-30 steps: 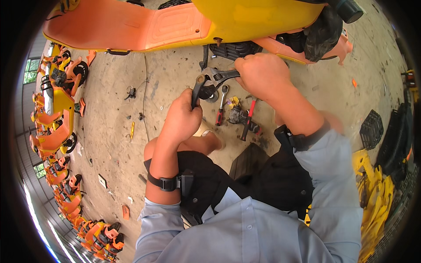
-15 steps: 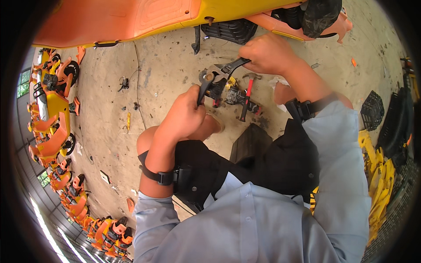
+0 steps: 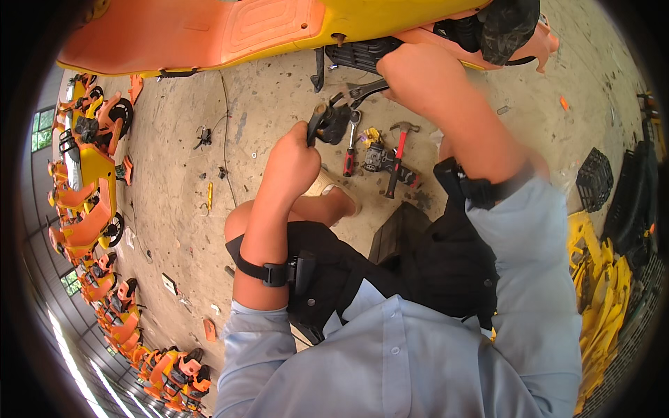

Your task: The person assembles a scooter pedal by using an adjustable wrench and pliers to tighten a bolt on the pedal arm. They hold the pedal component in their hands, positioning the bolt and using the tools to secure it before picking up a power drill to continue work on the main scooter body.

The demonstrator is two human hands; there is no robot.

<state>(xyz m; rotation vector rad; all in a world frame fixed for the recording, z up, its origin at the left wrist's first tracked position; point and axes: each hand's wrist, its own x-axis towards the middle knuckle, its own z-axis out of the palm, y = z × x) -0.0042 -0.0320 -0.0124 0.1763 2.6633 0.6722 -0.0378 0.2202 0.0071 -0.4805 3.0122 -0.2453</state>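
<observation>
My left hand (image 3: 295,161) is closed round the arm of a black part (image 3: 330,124) with a round, tan-centred end, held above the floor. My right hand (image 3: 418,78) grips the dark handle of an adjustable wrench (image 3: 359,90). Its grey jaw lies close to the top of the black part; whether they touch I cannot tell. Below them on the floor lie a red-handled ratchet (image 3: 350,143), a red and black hammer (image 3: 398,157) and a dark power tool (image 3: 380,159), with the hammer across it.
An orange and yellow scooter body (image 3: 279,31) spans the top of the view, close to my right hand. More scooters (image 3: 90,167) line the left. Yellow panels (image 3: 596,285) and a black basket (image 3: 594,179) lie at the right. Small parts are scattered over the concrete.
The wrench has lifted and tilted at the black part, with my right hand slightly higher. My left hand has shifted a little left and up. The ratchet now shows more fully.
</observation>
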